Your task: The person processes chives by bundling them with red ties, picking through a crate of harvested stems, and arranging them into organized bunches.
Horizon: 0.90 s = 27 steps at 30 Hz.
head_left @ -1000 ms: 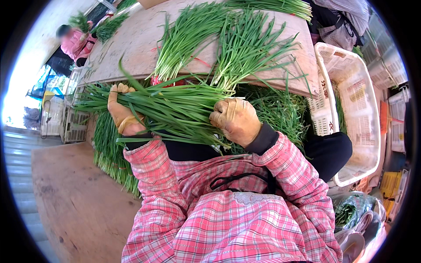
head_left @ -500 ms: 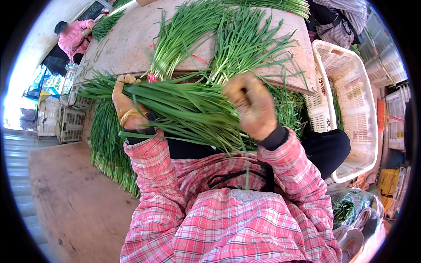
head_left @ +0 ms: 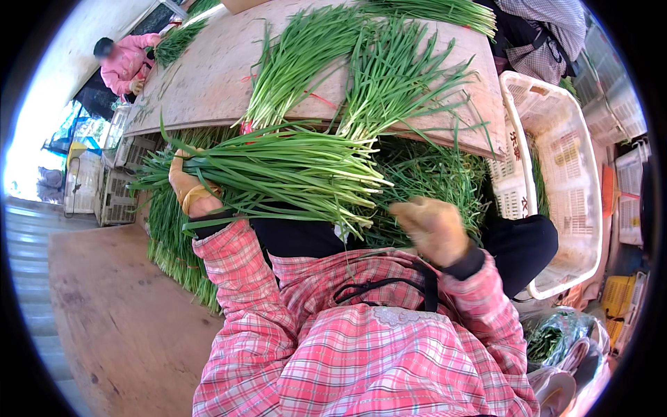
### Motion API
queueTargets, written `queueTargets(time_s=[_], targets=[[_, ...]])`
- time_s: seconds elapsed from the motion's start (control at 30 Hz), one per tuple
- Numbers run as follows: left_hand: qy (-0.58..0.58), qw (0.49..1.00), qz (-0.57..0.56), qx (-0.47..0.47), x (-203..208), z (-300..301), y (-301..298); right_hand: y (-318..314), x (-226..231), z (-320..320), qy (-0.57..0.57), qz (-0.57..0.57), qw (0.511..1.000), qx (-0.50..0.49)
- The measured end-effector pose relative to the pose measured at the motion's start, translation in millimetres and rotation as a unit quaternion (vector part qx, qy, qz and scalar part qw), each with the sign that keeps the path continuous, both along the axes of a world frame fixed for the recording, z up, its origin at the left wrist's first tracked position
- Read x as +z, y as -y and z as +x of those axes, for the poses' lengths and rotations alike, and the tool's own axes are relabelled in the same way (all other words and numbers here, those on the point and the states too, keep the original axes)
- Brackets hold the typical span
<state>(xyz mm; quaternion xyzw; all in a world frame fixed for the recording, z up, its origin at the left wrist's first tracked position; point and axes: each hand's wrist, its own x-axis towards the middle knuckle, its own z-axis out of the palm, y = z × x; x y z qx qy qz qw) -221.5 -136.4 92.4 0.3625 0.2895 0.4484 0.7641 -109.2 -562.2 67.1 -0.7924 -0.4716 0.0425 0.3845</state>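
My left hand (head_left: 185, 182), in a tan glove, is wrapped round the leafy end of a bunch of garlic chives (head_left: 285, 165). The bunch lies sideways above my lap, its pale stem ends fanning out to the right. To the right of those ends and a little lower is my right hand (head_left: 434, 228), also gloved. It stands apart from the bunch, and motion smears its fingers. Under and behind it spreads a loose pile of green leaves (head_left: 431, 177). Two more chive bunches lie on the board ahead, one on the left (head_left: 295, 66) and one on the right (head_left: 385, 73).
The wooden board (head_left: 208, 76) has its near edge just beyond my hands. A white plastic crate (head_left: 564, 160) stands on the right. More chives (head_left: 177, 243) are stacked at my left, beside a brown wooden sheet (head_left: 125, 313). A person in pink (head_left: 125, 66) works at the far left.
My right hand has moved down and right, away from the bunch. The bunch's pale stem ends now show. My left hand keeps its hold, slightly further left.
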Motion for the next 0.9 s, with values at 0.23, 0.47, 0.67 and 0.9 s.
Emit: queueTargets(time_s=[0.23,0.47,0.67,0.9], targets=[[0.101,0.992,-0.028,-0.074,13,10,23,-93,-6,-3,0.002,0.114,0.984,-0.137],[0.053,0.998,0.002,0.03,33,15,71,-93,-15,-2,-0.165,0.034,0.974,-0.148],[0.032,0.999,-0.001,0.034,37,10,70,-73,-28,4,-0.015,0.097,0.994,-0.04],[0.056,0.998,0.011,-0.017,13,7,36,-68,-20,7,0.052,-0.041,0.996,0.06]])
